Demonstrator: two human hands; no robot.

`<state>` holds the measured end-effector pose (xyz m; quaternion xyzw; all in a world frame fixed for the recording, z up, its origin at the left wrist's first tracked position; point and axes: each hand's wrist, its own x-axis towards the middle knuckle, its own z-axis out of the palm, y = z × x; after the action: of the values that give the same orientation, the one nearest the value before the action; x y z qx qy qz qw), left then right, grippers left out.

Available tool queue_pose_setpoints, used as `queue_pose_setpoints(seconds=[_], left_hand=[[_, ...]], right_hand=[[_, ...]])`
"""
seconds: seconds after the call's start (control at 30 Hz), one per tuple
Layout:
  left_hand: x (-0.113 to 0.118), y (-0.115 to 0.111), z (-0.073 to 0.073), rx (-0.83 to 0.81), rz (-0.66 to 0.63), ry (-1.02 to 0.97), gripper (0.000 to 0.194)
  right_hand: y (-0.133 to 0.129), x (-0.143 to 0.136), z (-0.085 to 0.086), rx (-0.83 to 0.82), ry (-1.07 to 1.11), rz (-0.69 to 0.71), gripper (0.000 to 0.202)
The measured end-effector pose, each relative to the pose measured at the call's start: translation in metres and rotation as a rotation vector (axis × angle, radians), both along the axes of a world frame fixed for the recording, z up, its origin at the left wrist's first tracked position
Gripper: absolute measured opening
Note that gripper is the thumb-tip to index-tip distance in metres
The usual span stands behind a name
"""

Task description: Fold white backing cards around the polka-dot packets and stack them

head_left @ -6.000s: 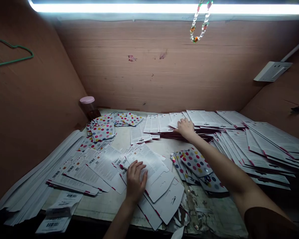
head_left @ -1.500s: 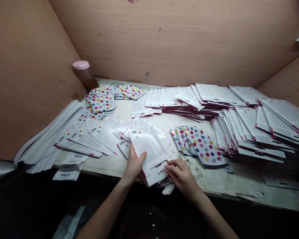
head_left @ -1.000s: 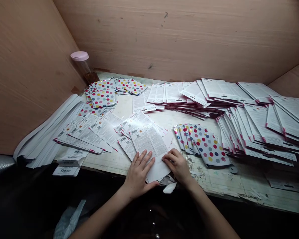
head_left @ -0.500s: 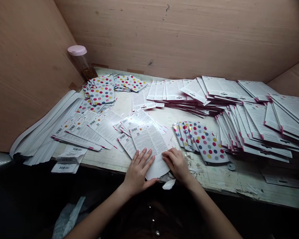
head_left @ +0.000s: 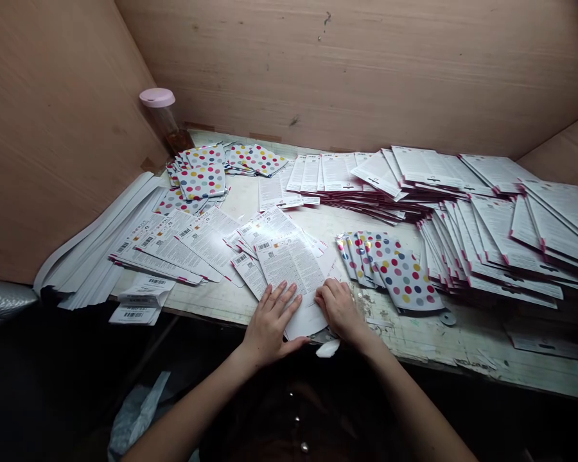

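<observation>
In front of me on the table lies a white printed card (head_left: pixel 296 266) with a barcode and small text, its lower end toward me. My left hand (head_left: pixel 271 321) rests on its lower left part, fingers stretched out and flat. At the card's lower right edge, my right hand (head_left: pixel 340 311) touches it with curled, closed fingers; what they pinch, if anything, is hidden. Other printed cards (head_left: pixel 245 269) peek out beneath and behind this one. Right of my right hand lie several polka-dot sachets (head_left: pixel 407 282), overlapping. A white paper scrap (head_left: pixel 328 348) hangs at the table edge below the hands.
Fanned cards (head_left: pixel 173 247) and a label strip (head_left: pixel 139 299) lie left, beside stacked white sheets (head_left: pixel 101 240). More sachets (head_left: pixel 202 181) and a pink-lidded bottle (head_left: pixel 164 119) stand behind. Card piles (head_left: pixel 491 231) fill the right. Wooden panels (head_left: pixel 341 77) enclose the table (head_left: pixel 414 346).
The view has shifted slightly, so things on the left appear a little further right. Both hands stay on the card, with the right fingers a bit more tucked in.
</observation>
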<state>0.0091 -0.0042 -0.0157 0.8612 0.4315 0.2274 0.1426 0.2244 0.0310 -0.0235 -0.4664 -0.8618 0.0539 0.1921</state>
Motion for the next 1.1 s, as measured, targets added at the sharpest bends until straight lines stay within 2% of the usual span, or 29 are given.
queue_pose_setpoints(seconds=[0.07, 0.13, 0.23, 0.3, 0.33, 0.4, 0.47, 0.57, 0.67, 0.77, 0.83, 0.9, 0.97, 1.03, 1.1], left_hand=[[-0.001, 0.000, 0.000, 0.000, 0.001, -0.001, 0.077], [-0.002, 0.001, 0.000, 0.014, -0.006, -0.015, 0.077], [-0.006, 0.000, 0.001, 0.087, -0.075, -0.041, 0.072], [-0.009, -0.004, 0.002, 0.174, -0.147, -0.081, 0.058], [-0.009, -0.008, 0.003, 0.216, -0.174, -0.102, 0.049], [-0.009, -0.015, 0.003, 0.269, -0.188, -0.152, 0.032], [-0.006, -0.021, 0.000, 0.245, -0.109, -0.206, 0.023], [0.001, -0.025, -0.003, 0.177, 0.148, -0.261, 0.023], [0.006, -0.025, -0.002, 0.157, 0.395, -0.190, 0.028], [0.005, -0.025, 0.007, 0.022, 0.579, -0.091, 0.043], [0.003, -0.025, 0.014, -0.133, 0.617, -0.109, 0.051], [0.005, -0.023, 0.023, -0.297, 0.629, -0.186, 0.051], [0.010, -0.020, 0.031, -0.475, 0.602, -0.351, 0.050], [0.016, -0.017, 0.042, -0.650, 0.520, -0.581, 0.049], [0.021, -0.014, 0.052, -0.732, 0.445, -0.771, 0.052]], right_hand=[[-0.020, 0.001, 0.007, -0.002, -0.026, 0.049, 0.020], [-0.045, 0.005, 0.021, -0.034, -0.053, 0.158, 0.017], [-0.072, 0.018, 0.047, -0.291, -0.004, 0.355, 0.015], [-0.073, 0.028, 0.059, -0.432, 0.103, 0.327, 0.020], [-0.068, 0.031, 0.061, -0.430, 0.147, 0.280, 0.022], [-0.056, 0.032, 0.056, -0.327, 0.190, 0.228, 0.019], [-0.044, 0.027, 0.042, -0.233, 0.230, 0.215, 0.013], [-0.037, 0.011, 0.019, -0.144, 0.331, 0.045, 0.014], [-0.041, -0.002, 0.005, -0.044, 0.350, -0.105, 0.014], [-0.048, -0.006, 0.003, 0.034, 0.333, -0.125, 0.017], [-0.053, -0.004, 0.007, 0.064, 0.290, -0.086, 0.017], [-0.054, -0.003, 0.013, 0.070, 0.218, -0.038, 0.020], [-0.053, -0.004, 0.019, 0.075, 0.158, 0.006, 0.033], [-0.049, -0.009, 0.026, 0.129, 0.126, 0.058, 0.045], [-0.044, -0.014, 0.033, 0.238, 0.087, 0.109, 0.048]])
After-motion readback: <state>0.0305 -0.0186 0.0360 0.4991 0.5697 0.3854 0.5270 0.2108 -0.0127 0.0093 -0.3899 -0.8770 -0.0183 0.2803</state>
